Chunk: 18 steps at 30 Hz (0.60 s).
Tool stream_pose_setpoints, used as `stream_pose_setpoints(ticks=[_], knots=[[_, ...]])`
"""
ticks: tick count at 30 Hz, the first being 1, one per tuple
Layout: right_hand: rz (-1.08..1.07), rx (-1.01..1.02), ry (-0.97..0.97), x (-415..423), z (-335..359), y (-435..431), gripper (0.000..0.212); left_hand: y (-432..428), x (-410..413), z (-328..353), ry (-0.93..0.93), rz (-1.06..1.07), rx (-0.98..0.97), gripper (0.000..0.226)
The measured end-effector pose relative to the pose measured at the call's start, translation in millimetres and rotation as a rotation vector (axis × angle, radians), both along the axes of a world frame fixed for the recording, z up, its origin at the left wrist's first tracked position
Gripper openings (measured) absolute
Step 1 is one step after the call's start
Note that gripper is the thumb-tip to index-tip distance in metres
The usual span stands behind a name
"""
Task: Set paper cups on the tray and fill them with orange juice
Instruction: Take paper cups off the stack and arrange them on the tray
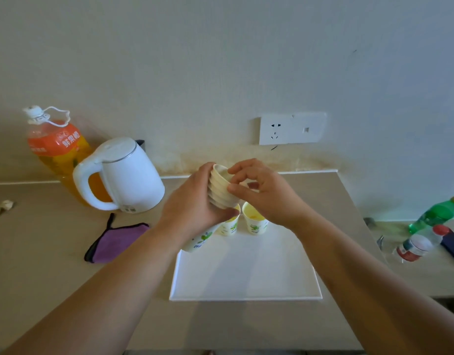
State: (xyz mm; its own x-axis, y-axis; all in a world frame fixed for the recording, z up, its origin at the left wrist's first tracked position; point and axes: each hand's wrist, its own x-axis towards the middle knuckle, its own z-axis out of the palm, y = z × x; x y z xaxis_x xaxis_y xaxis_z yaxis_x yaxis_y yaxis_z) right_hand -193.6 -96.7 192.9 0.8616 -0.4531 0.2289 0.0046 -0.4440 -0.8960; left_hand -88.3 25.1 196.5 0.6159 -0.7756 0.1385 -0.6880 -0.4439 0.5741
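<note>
My left hand (192,203) grips a tilted stack of nested paper cups (219,189) above the far edge of the white tray (246,280). My right hand (261,193) pinches the rim of the topmost cup in the stack. Two paper cups stand on the tray's far end: one (255,221) holds orange juice, the other (229,225) is partly hidden behind my left hand. The large orange juice bottle (54,147) stands capped at the far left, behind the kettle.
A white electric kettle (123,175) stands left of the tray, a purple cloth (115,243) in front of it. A green bottle (435,213), a clear bottle (420,244) and a dark object lie at the right. A wall socket (292,128) sits behind.
</note>
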Motion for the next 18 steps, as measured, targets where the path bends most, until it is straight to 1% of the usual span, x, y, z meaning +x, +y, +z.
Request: stream_pose_setpoints(ticks=[5,9,13,18], knots=[[-0.074,-0.004,-0.105,1.0,5.8,1.7,0.021,-3.5,-1.7,8.4,-0.033,0.004,-0.032,0.078],[-0.125,0.0,-0.172,3.2,10.2,3.3,0.014,-8.3,2.0,15.1,-0.072,0.017,-0.019,0.083],[-0.185,-0.036,-0.174,6.1,13.1,3.2,0.011,-11.0,2.9,18.1,-0.099,0.034,-0.013,0.081],[-0.268,-0.074,-0.182,10.3,10.5,4.2,0.014,-12.1,3.3,18.8,-0.11,0.064,0.029,0.079]])
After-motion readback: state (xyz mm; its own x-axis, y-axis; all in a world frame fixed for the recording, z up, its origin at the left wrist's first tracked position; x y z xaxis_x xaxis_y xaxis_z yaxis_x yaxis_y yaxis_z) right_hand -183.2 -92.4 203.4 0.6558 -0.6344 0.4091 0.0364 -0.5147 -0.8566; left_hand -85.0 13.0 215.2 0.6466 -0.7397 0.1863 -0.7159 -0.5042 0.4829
